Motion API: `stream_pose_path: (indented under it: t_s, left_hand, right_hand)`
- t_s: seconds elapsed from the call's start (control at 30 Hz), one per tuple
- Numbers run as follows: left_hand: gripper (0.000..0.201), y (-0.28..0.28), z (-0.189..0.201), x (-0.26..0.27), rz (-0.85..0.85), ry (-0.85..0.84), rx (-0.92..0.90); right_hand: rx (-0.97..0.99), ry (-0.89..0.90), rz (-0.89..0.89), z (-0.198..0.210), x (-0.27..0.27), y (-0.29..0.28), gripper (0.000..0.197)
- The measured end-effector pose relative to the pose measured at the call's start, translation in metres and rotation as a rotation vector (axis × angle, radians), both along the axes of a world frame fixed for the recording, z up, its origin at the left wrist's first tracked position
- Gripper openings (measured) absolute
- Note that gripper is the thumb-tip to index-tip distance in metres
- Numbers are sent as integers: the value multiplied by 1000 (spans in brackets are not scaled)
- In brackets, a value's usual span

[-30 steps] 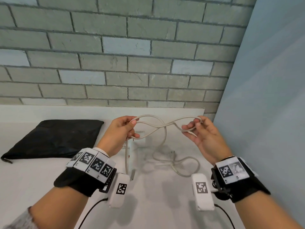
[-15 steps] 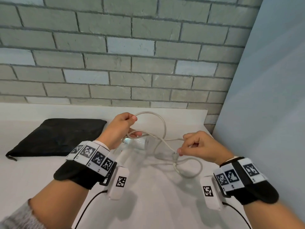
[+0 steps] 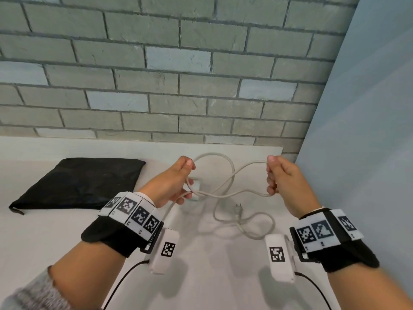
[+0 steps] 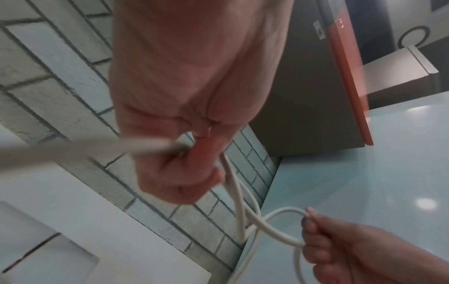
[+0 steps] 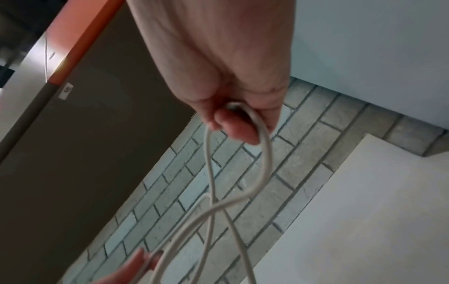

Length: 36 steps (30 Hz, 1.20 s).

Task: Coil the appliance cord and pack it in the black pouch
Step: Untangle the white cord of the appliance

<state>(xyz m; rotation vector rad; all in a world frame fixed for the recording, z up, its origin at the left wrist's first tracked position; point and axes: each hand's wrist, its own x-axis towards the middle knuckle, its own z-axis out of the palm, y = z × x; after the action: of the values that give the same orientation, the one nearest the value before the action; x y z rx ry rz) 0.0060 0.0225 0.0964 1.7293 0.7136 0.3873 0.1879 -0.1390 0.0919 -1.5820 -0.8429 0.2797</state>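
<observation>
A white appliance cord [image 3: 232,175] hangs in loops between both hands above the white table. My left hand [image 3: 178,180] grips several gathered strands [image 4: 233,184] at the coil's left end. My right hand [image 3: 279,177] holds the far bend of a loop [image 5: 257,123] in curled fingers, level with the left hand. The slack and the plug [image 3: 238,209] lie on the table below. The black pouch [image 3: 82,182] lies flat at the left, apart from both hands.
A grey brick wall [image 3: 156,74] runs along the back of the white table [image 3: 55,238]. A pale blue panel [image 3: 362,130] closes the right side. A small white block [image 3: 196,186] sits on the table behind the left hand.
My right hand dropped to the table, took hold of more cord, then rose and moved right, drawing out a new loop. The left hand kept its hold on the coil.
</observation>
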Motion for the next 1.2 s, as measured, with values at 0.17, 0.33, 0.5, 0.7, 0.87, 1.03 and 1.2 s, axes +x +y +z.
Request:
stream_pose_path:
  t_s: [0.17, 0.33, 0.5, 0.7, 0.87, 1.03, 1.2]
  left_hand:
    - [20, -10, 2, 6, -142, -14, -62]
    - [16, -19, 2, 13, -245, -33, -2]
    - [7, -11, 5, 6, -142, -11, 139]
    - [24, 26, 14, -12, 121, 208, 594]
    - [32, 52, 28, -18, 356, -322, 67]
    - [32, 63, 55, -38, 466, -622, -98]
    - [34, 62, 60, -40, 472, -687, -151]
  right_hand:
    - [-368, -587, -140, -9, 3, 4, 32]
    - [-297, -902, 276, 1, -28, 22, 53]
    - [-321, -968, 212, 13, -23, 25, 25]
    - [-230, -674, 386, 23, -23, -12, 12]
    - [-810, -540, 533, -9, -13, -19, 20]
    - [-1004, -409, 85, -68, 44, -21, 26]
    - [-213, 92, -297, -65, 72, -3, 30]
